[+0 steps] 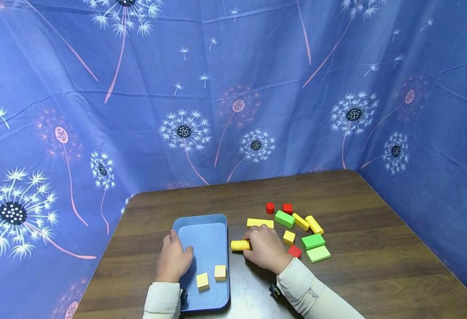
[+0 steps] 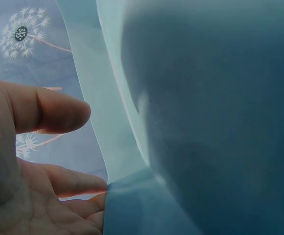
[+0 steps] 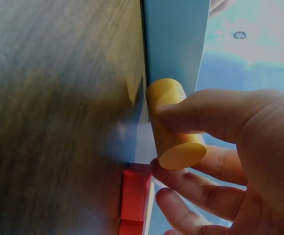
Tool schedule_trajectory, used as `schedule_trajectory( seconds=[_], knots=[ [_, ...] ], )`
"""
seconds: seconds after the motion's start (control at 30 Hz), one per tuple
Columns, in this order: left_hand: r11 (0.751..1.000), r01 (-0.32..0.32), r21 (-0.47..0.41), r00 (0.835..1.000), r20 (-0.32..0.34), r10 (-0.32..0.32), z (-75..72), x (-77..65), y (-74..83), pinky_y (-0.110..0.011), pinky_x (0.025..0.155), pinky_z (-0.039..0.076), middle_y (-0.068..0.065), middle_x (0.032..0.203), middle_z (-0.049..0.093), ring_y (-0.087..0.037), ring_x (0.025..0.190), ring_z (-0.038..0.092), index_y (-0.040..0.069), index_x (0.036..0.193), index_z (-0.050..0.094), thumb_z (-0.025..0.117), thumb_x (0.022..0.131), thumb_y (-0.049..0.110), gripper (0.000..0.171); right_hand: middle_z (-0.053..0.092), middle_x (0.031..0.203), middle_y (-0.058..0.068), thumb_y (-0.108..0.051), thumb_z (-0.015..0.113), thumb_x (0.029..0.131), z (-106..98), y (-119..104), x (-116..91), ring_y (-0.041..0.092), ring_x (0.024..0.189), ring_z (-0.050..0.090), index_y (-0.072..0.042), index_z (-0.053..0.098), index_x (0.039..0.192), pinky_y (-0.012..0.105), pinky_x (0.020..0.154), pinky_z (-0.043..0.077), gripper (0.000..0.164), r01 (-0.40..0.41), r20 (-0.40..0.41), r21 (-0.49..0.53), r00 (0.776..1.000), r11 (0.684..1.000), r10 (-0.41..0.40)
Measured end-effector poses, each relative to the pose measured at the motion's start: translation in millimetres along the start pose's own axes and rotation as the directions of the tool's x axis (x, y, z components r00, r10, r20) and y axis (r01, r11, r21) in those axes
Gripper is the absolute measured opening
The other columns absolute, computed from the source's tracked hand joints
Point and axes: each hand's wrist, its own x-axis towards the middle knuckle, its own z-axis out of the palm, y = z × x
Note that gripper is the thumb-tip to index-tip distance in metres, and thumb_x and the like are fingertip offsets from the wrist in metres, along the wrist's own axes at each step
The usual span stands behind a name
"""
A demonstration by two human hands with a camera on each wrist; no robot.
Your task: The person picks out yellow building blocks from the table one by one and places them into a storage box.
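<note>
My right hand pinches a yellow cylinder just right of the blue tray. Seen from the right wrist, the thumb lies along the cylinder, with fingers at its other side. At the tray's left rim, my left hand holds the wall; its thumb lies on the tray side and the fingertips are hidden behind the wall in the left wrist view. Two pale yellow cubes, one slightly nearer the middle and the other by the right wall, sit inside the tray.
Right of the tray lie a long yellow block, a yellow cube, another yellow cylinder, several green blocks and red pieces. A dandelion-patterned blue cloth hangs behind the wooden table.
</note>
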Motion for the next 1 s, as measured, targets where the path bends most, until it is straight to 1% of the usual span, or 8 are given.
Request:
schedule_trajectory(
  seconds=[0.1, 0.23, 0.43, 0.53, 0.67, 0.87, 1.0],
  knots=[
    [1.0, 0.01, -0.002, 1.0, 0.01, -0.01, 0.3, -0.8, -1.0, -0.064, 0.093, 0.039, -0.034, 0.14, 0.024, -0.049, 0.118, 0.038, -0.01, 0.145, 0.011, 0.056, 0.088, 0.026, 0.081, 0.06, 0.078, -0.011, -0.031, 0.076, 0.068, -0.8, -0.5, -0.6, 0.014, 0.072, 0.049, -0.022, 0.072, 0.086, 0.041, 0.066, 0.045, 0.021, 0.003, -0.006, 0.02, 1.0, 1.0, -0.003],
    [1.0, 0.003, 0.0, 1.0, 0.004, -0.003, 0.9, -1.3, -2.2, -0.064, 0.093, 0.039, -0.034, 0.14, 0.025, -0.049, 0.117, 0.039, -0.011, 0.144, 0.012, 0.056, 0.088, 0.025, 0.08, 0.059, 0.075, -0.011, -0.031, 0.076, 0.069, -2.0, -1.4, -1.0, 0.012, 0.069, 0.049, -0.022, 0.071, 0.085, 0.04, 0.064, 0.045, 0.019, 0.008, -0.021, 0.037, 1.0, 0.999, -0.008],
    [1.0, 0.009, -0.001, 1.0, 0.0, -0.009, 1.8, 0.2, -2.4, -0.064, 0.093, 0.039, -0.033, 0.14, 0.026, -0.049, 0.118, 0.039, -0.01, 0.145, 0.013, 0.057, 0.088, 0.026, 0.08, 0.056, 0.074, -0.011, -0.033, 0.077, 0.073, -4.1, -2.3, -0.9, 0.007, 0.063, 0.047, -0.02, 0.072, 0.089, 0.029, 0.052, 0.044, 0.021, -0.006, -0.007, 0.093, 1.0, 0.996, 0.007],
    [1.0, 0.008, -0.007, 1.0, -0.004, -0.008, 1.3, 1.0, -1.9, -0.064, 0.093, 0.039, -0.033, 0.14, 0.026, -0.049, 0.118, 0.039, -0.009, 0.145, 0.014, 0.057, 0.087, 0.026, 0.08, 0.058, 0.077, -0.009, -0.035, 0.076, 0.075, -6.0, -3.4, -0.6, 0.006, 0.063, 0.047, -0.019, 0.072, 0.092, 0.026, 0.049, 0.043, 0.024, -0.016, 0.004, 0.122, 1.0, 0.992, 0.016],
    [1.0, 0.002, -0.006, 1.0, -0.007, -0.002, 0.6, 2.4, -2.0, -0.065, 0.093, 0.038, -0.033, 0.14, 0.026, -0.049, 0.118, 0.039, -0.01, 0.144, 0.014, 0.057, 0.087, 0.026, 0.08, 0.058, 0.079, -0.01, -0.036, 0.076, 0.076, -7.5, -4.2, 0.2, 0.005, 0.063, 0.047, -0.02, 0.072, 0.094, 0.026, 0.048, 0.043, 0.024, -0.019, -0.004, 0.118, 1.0, 0.993, 0.02],
    [1.0, -0.025, -0.004, 0.999, -0.028, 0.025, 1.9, 3.4, -2.9, -0.064, 0.093, 0.04, -0.034, 0.139, 0.028, -0.049, 0.116, 0.041, -0.011, 0.144, 0.016, 0.057, 0.087, 0.027, 0.08, 0.054, 0.076, -0.012, -0.037, 0.075, 0.076, -8.0, -4.7, 0.3, 0.005, 0.059, 0.046, -0.021, 0.071, 0.096, 0.025, 0.046, 0.041, 0.026, -0.036, -0.031, 0.113, 0.999, 0.993, 0.04],
    [1.0, -0.026, 0.001, 0.999, -0.023, 0.026, 2.6, 2.5, -3.4, -0.064, 0.093, 0.04, -0.034, 0.139, 0.028, -0.049, 0.115, 0.042, -0.011, 0.143, 0.015, 0.057, 0.087, 0.027, 0.08, 0.053, 0.075, -0.012, -0.038, 0.075, 0.076, -8.3, -5.6, 1.7, 0.005, 0.058, 0.045, -0.021, 0.071, 0.097, 0.024, 0.045, 0.041, 0.027, -0.038, -0.036, 0.115, 0.998, 0.993, 0.043]
  ],
)
